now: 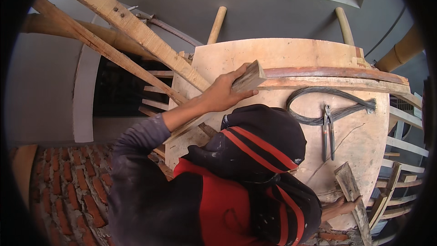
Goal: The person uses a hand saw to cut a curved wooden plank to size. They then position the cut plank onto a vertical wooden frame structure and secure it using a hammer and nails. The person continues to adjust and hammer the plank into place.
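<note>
My left hand [227,90] is closed round a short, squared wood block [250,78], thumb on the near side and fingers on the far side. It is above the plywood sheet [273,52], next to the long wood battens [332,73]. Low on the right, my right hand [340,207] grips a narrow, weathered wood strip [351,187] that stands out past the sheet's edge. Part of this hand is hidden behind my knee. Between the hands, a pair of long-handled pincers [328,134] lies beside a bundle of looped dark wire [314,92].
My bent legs [268,143] cover the middle of the sheet. Long timbers [132,29] slant in from the upper left. Bamboo posts [218,25] rise behind the sheet. Rough brickwork [73,187] is at lower left; wood slats [403,143] show at the right.
</note>
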`<state>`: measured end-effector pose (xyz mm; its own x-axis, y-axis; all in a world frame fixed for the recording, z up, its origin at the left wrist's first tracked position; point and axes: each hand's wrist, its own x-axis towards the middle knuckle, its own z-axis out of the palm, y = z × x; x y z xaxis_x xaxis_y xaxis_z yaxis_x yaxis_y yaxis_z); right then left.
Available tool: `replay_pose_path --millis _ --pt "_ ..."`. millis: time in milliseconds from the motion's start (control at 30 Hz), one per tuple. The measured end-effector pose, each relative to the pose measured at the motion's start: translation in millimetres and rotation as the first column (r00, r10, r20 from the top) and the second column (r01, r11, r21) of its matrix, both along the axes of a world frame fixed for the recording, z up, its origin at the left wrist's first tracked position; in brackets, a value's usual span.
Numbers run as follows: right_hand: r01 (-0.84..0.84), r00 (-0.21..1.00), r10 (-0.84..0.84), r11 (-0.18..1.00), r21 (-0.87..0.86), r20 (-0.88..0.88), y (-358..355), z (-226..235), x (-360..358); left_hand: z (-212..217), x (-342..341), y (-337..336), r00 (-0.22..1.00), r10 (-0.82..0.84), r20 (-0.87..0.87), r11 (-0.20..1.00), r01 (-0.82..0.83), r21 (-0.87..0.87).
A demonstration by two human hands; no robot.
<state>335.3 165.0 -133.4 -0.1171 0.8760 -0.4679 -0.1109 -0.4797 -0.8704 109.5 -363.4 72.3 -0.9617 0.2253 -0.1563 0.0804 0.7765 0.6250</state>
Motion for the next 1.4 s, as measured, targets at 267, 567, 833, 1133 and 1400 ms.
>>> replay_pose_path --millis 267,567,833,1133,1400 --pt "0.003 0.999 -0.004 1.000 -0.016 -0.043 2.2 7.3 -4.2 -87.1 -19.6 -13.3 0.986 0.127 0.106 0.980 -0.109 -0.167" --pt "0.085 0.995 -0.088 0.995 -0.052 -0.055 -21.8 28.6 -17.6 -142.4 -11.2 -6.5 0.993 -0.073 -0.097 0.926 0.031 -0.377" --pt "0.078 0.994 -0.085 0.991 -0.111 -0.063 -24.7 35.0 -9.9 35.7 -55.9 81.3 0.963 -0.209 0.167 0.908 0.128 0.398" --pt "0.126 0.974 -0.146 0.985 -0.121 -0.173 -107.2 52.7 -71.1 95.2 -70.0 155.9 0.566 -0.824 -0.021 0.255 0.404 0.878" --pt "0.105 0.928 -0.185 0.963 -0.249 -0.325 -160.0 65.3 -119.5 105.1 -53.0 192.3 0.645 -0.759 -0.086 0.036 0.174 0.984"
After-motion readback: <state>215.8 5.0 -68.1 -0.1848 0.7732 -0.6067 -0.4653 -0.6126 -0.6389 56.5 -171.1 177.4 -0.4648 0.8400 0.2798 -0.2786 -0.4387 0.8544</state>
